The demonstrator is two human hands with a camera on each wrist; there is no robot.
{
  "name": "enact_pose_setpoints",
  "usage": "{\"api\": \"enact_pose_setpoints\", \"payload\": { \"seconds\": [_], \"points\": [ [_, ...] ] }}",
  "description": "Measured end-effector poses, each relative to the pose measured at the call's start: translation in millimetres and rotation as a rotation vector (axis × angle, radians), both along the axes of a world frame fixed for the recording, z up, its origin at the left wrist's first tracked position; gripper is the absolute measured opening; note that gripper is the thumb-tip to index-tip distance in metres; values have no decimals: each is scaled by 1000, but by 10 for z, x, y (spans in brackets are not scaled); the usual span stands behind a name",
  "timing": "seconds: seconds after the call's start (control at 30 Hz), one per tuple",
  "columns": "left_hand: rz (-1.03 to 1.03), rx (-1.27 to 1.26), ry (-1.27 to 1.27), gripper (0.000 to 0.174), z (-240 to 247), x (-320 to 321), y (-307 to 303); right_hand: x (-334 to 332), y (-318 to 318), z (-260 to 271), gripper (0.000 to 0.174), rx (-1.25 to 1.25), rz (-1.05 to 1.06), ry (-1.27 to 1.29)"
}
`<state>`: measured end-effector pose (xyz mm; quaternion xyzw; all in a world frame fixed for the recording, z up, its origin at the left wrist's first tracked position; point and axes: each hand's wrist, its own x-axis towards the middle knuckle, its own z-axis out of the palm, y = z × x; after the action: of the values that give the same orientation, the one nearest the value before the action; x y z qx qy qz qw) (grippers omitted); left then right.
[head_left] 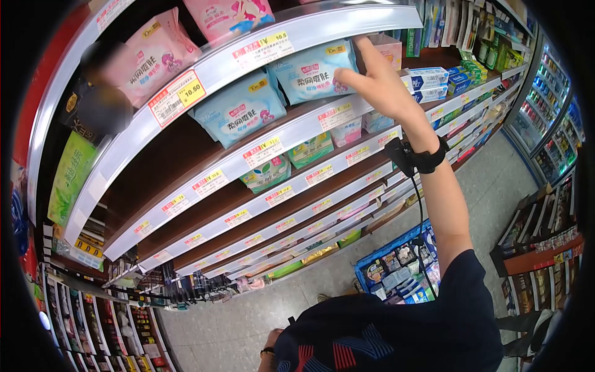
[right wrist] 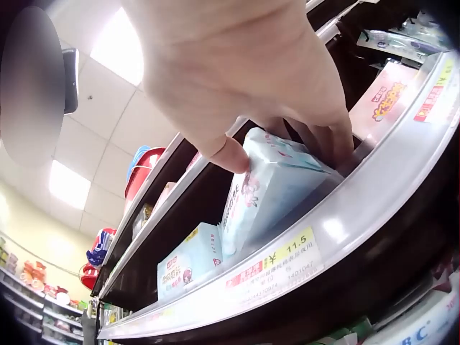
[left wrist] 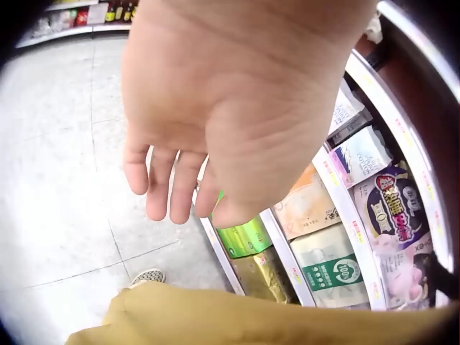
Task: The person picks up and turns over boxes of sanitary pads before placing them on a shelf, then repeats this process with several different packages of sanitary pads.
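My right hand reaches onto the shelf and grips a light-blue pack of sanitary pads. In the right wrist view the thumb presses on the front of that pack, while the other fingers go round its far side, partly hidden. The pack stands tilted behind the shelf lip. A matching blue pack sits beside it on the left. My left hand hangs low with relaxed fingers and holds nothing, near the lower shelves in the left wrist view.
A pink box stands right of the gripped pack. Pink packs fill the shelf above, and green packs the one below. A blue basket of goods is on the floor. Lit drinks coolers stand at the right.
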<state>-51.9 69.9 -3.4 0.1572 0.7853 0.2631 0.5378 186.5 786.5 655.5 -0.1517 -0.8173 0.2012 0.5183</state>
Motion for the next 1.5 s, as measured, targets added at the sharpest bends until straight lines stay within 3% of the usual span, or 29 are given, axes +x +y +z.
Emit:
{"api": "enact_pose_setpoints", "payload": {
  "seconds": [0.03, 0.07, 0.13, 0.17, 0.27, 0.33, 0.47, 0.53, 0.6, 0.7, 0.77, 0.83, 0.87, 0.9, 0.93, 0.97, 1.03, 1.2, 1.5],
  "points": [
    [-36, -55, 56, 17, 168, -7, 131, 4, -6, 13, 61, -58, 28, -63],
    [-74, -110, 111, 17, 630, -78, 598, -15, 25, 0, 54, -18, -20, -55],
    [-84, 51, 94, 20, 450, -246, 595, -46, 42, 8, 51, 39, -78, -51],
    [28, -22, 95, 22, 525, -230, 664, -67, 52, 11, 48, 101, -141, -42],
    [88, 77, 208, 21, 614, -173, 779, -108, 80, -4, 47, 176, -218, -72],
    [342, 68, 44, 19, 592, -177, 845, -131, 85, -10, 48, 216, -256, -77],
    [380, 39, 6, 17, 454, -153, 801, -174, 75, -39, 45, 219, -249, -70],
    [216, 47, 32, 18, 397, -141, 733, -156, 36, -44, 43, 221, -262, -86],
    [240, 20, 26, 19, 423, -85, 700, -109, -73, -64, 41, 380, -304, -4],
    [268, 6, -31, 21, 269, -114, 594, 74, -661, -35, 39, 378, -276, 12],
    [273, 15, -85, 22, 185, -87, 538, 251, -1283, 115, 38, 291, -104, -64],
    [341, 40, -116, 23, 245, -40, 504, 262, -1945, -50, 27, -335, 314, 187],
    [337, 28, -113, 23, 83, -58, 421, 180, -2133, -35, 10, -10, 322, 266],
    [325, -19, -99, 24, -191, -104, 362, 250, -2344, 112, 9, -237, 458, 194],
    [313, -64, -84, 24, -320, -140, 314, 244, -2218, 35, 13, -79, 728, 119],
    [310, -69, -79, 24, -289, -177, 326, 150, -2052, 353, 35, 181, 1117, 151],
    [280, -156, -103, 25, -228, -256, 451, 171, -2276, 394, 34, 133, 1072, 215],
    [296, -93, -62, 25, 13, -327, 680, 188, -2476, 345, 32, 117, 970, 238],
    [339, -80, -106, 24, -156, -371, 787, 138, -2622, 426, 27, 189, 801, 247]
  ]
}}
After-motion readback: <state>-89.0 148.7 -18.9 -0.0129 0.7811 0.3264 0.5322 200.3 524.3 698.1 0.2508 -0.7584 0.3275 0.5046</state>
